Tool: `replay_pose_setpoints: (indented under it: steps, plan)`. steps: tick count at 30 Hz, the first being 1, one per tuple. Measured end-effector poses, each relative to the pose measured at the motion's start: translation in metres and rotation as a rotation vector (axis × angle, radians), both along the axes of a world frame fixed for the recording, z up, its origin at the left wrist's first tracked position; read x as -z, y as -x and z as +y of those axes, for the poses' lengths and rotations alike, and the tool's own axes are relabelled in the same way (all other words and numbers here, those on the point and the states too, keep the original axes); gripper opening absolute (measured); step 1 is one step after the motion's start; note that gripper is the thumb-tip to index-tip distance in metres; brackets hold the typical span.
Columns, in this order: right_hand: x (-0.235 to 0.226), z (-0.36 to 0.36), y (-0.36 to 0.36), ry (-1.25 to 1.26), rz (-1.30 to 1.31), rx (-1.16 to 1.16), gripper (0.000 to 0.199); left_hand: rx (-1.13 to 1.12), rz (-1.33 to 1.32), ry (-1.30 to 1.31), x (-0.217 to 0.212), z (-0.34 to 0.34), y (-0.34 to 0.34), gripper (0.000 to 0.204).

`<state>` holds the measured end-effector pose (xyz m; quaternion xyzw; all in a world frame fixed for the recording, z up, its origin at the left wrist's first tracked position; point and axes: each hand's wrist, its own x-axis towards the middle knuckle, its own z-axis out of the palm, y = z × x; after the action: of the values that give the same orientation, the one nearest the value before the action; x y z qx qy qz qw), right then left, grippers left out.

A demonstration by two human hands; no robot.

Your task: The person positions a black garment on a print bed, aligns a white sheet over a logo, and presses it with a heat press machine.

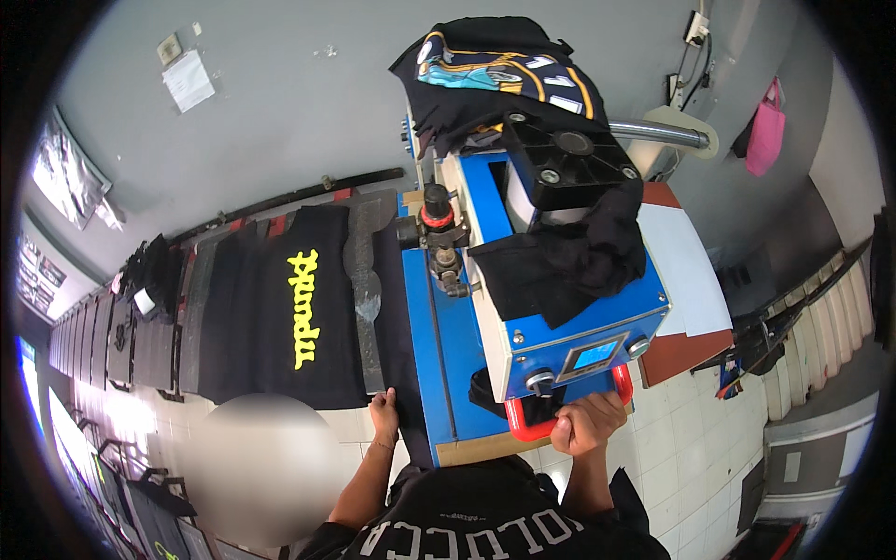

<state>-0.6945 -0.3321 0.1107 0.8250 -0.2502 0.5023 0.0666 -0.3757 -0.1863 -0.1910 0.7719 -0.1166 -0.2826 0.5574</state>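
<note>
A blue heat press machine [560, 317] stands in front of me, with black garments [560, 261] draped over its top. My right hand [586, 422] is closed around the red handle [532, 427] at the machine's front. My left hand [384, 413] rests flat on the near edge of a black garment [397, 308] that lies beside the press's blue base plate [448, 364]. Left of it lies a black shirt with yellow lettering [303, 308].
A row of dark garments [149, 317] lies along a long table running to the left. A black printed shirt [495, 70] is piled behind the press. A red-and-white board [686, 280] sits right of the machine. A pink bag [765, 131] hangs on the wall.
</note>
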Motion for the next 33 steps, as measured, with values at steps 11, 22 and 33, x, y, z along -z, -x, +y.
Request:
replay_pose_setpoints:
  steps: [11,22,33]
  plan:
    - [0.002,-0.034,0.047,0.024,0.018,0.049,0.034,0.286,0.698,0.181,-0.019,0.039,0.029,0.041]
    - [0.002,-0.105,0.165,-0.242,0.013,0.309,0.036,0.412,0.759,0.092,-0.033,0.084,0.035,0.038]
    - [-0.009,-0.139,0.198,-0.397,0.347,0.84,0.025,0.296,0.634,0.33,-0.1,0.107,0.017,0.033]
